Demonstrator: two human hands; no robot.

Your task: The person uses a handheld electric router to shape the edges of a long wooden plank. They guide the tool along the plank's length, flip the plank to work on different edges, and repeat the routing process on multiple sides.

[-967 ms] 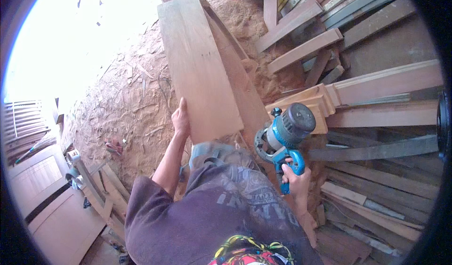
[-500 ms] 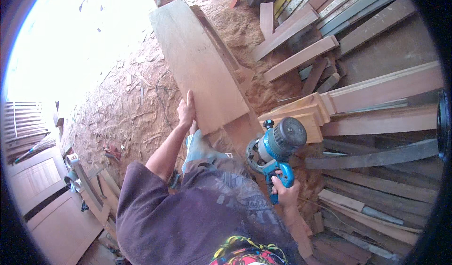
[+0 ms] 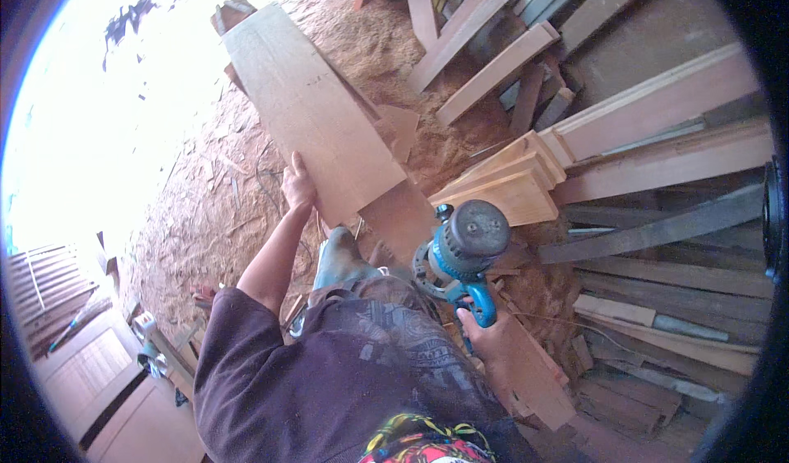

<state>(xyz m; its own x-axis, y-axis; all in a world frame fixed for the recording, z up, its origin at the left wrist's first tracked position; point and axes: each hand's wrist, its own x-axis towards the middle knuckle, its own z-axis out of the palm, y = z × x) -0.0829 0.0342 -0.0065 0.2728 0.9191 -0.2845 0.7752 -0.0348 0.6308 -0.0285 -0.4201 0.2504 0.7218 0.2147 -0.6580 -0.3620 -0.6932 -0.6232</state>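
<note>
A wide, flat wooden board lies slanted from the far left toward my body, resting on a reddish plank that shows past its near end. My left hand grips the board's left edge near that end, thumb on top and fingers hidden below. In my right hand is the blue handle of a router with a grey motor housing. The router stands to the right of the board's near corner, apart from it, over the plank. Its bit is hidden beneath the base.
Stacked pale wood pieces lie just right of the router. Long boards and offcuts fill the right side. Sawdust and shavings cover the ground. Panelled wooden doors lie at lower left. A thin cord runs right of my right hand.
The view has turned, so the board, router and both hands appear farther left. My left hand stays on the board's edge and my right on the router handle.
</note>
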